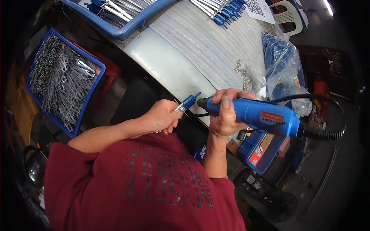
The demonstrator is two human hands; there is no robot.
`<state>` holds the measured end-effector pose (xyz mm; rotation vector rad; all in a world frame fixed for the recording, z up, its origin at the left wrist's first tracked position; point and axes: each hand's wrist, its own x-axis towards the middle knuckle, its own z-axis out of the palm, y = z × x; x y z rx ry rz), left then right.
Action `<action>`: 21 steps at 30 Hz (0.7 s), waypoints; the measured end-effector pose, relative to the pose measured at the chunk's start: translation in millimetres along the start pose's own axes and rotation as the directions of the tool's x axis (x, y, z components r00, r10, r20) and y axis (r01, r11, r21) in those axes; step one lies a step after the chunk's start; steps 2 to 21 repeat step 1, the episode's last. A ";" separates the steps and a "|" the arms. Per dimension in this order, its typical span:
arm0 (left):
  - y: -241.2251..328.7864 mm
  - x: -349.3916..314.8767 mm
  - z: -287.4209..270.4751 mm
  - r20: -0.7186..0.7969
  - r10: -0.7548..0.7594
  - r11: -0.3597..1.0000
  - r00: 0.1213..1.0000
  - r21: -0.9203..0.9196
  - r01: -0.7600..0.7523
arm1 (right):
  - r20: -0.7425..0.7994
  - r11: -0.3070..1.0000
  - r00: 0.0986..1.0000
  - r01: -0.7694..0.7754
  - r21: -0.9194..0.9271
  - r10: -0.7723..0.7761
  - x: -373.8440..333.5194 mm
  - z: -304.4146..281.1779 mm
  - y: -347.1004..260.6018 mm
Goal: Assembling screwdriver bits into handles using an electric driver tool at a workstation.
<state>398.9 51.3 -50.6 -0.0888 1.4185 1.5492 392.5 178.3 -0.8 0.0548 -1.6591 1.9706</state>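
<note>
My left hand (163,116) is closed around a slim metal part with a blue plastic end (189,101). Its blue end points up and to the right, over the table's near edge. Wrapped about the body of a blue corded electric screwdriver (266,115) is my right hand (225,117). The tool's dark nose points left, close beside the blue end; whether the two touch, I cannot tell. The fingertips of my left hand partly hide the metal part.
A white foam sheet (208,46) covers much of the table (154,54). Similar blue-ended parts (227,14) lie at its far side, near a blue tray (127,31). A blue bin (101,71) of metal parts stands left. Small silver pieces (246,81) and a plastic bag (283,57) lie right.
</note>
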 end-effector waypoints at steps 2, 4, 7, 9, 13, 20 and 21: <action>-0.8 1.8 -0.8 0.002 -0.007 1.000 1.000 0.003 0.007 | 0.022 1.000 1.000 -0.019 -0.019 0.020 3.0 -1.5 3.0; -0.8 1.8 -0.8 0.002 -0.007 1.000 1.000 0.003 0.007 | 0.022 1.000 1.000 -0.019 -0.019 0.020 3.0 -1.5 3.0; -0.8 1.8 -0.8 0.002 -0.007 1.000 1.000 0.003 0.007 | 0.022 1.000 1.000 -0.019 -0.019 0.020 3.0 -1.5 3.0; -0.8 1.8 -0.8 0.002 -0.007 1.000 1.000 0.003 0.007 | 0.022 1.000 1.000 -0.019 -0.019 0.020 3.0 -1.5 3.0; -0.8 1.8 -0.8 0.002 -0.007 1.000 1.000 0.003 0.007 | 0.022 1.000 1.000 -0.019 -0.019 0.020 3.0 -1.5 3.0; -0.8 1.8 -0.8 0.002 -0.007 1.000 1.000 0.003 0.007 | 0.022 1.000 1.000 -0.019 -0.019 0.020 3.0 -1.5 3.0; -0.8 1.8 -0.8 0.002 -0.007 1.000 1.000 0.003 0.007 | 0.022 1.000 1.000 -0.019 -0.019 0.020 3.0 -1.5 3.0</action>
